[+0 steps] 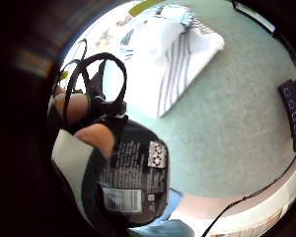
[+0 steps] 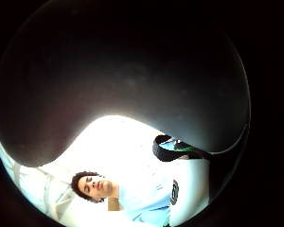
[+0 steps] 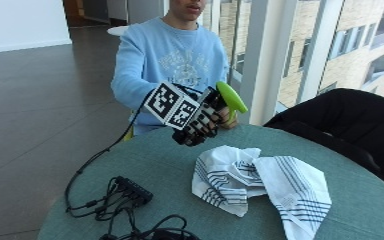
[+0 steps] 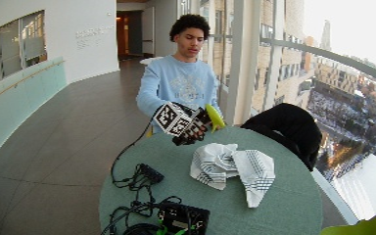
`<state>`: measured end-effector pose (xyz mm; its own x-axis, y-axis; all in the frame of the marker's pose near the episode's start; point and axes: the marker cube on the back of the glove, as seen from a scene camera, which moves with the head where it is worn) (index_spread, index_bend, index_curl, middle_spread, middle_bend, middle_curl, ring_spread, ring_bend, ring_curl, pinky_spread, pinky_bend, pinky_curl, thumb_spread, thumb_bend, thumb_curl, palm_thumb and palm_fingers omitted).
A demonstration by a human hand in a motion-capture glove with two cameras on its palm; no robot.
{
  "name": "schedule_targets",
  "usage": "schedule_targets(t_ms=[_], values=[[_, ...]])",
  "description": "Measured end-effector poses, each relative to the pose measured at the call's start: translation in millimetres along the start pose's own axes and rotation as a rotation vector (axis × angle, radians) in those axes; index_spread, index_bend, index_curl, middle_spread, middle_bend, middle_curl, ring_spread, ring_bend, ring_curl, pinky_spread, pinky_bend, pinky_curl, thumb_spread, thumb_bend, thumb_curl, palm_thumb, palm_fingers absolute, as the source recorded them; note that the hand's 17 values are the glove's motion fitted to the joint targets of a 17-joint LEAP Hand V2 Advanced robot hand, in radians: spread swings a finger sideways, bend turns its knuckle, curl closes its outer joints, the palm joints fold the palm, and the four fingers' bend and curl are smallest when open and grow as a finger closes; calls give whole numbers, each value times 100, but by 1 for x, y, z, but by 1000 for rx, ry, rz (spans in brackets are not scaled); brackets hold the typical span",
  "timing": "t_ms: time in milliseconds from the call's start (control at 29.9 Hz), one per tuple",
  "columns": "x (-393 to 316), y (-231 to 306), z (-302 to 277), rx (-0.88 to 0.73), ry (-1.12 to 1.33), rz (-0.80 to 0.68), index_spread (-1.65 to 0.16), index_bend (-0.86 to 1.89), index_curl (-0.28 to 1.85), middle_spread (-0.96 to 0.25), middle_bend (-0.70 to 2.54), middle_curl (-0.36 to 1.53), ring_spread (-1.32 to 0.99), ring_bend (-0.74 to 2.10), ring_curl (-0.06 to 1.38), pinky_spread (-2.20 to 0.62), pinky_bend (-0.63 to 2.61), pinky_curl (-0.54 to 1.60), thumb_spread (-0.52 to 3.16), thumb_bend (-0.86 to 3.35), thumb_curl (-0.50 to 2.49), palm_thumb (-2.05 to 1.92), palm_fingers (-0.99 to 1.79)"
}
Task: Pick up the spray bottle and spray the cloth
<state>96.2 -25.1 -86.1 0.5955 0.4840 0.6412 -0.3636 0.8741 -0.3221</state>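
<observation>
Spray bottle (image 3: 230, 97) in gloved right hand (image 3: 198, 124)

- Spray bottle (image 3: 230, 98): lime-green head, dark labelled body, held raised above the surface.
- Cloth (image 3: 262, 185): white, dark-striped, crumpled on the green surface (image 3: 352, 200).

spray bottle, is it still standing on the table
No, the gloved right hand grips the spray bottle in the air above the table.

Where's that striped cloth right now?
In the outside view, the crumpled white cloth with dark stripes lies on the round green table, just below and in front of the gloved right hand that holds the green-topped spray bottle.
</observation>
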Motion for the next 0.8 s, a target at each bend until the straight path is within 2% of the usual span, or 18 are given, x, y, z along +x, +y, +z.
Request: schedule_targets(t_ms=[201,502,803], values=[[-36,-13,27,21,-54,-152,-18,17,45,-8,38,47,-2,46,38,20,18,35,96,-3,56,82,116],[-94,-49,109,51,-211,-413,-18,18,46,-9,37,46,-3,45,38,21,17,33,101,-2,53,82,115],[-130,-81,184,70,-287,-536,-19,18,47,-10,37,47,-3,42,38,21,16,32,104,-2,52,81,113]])
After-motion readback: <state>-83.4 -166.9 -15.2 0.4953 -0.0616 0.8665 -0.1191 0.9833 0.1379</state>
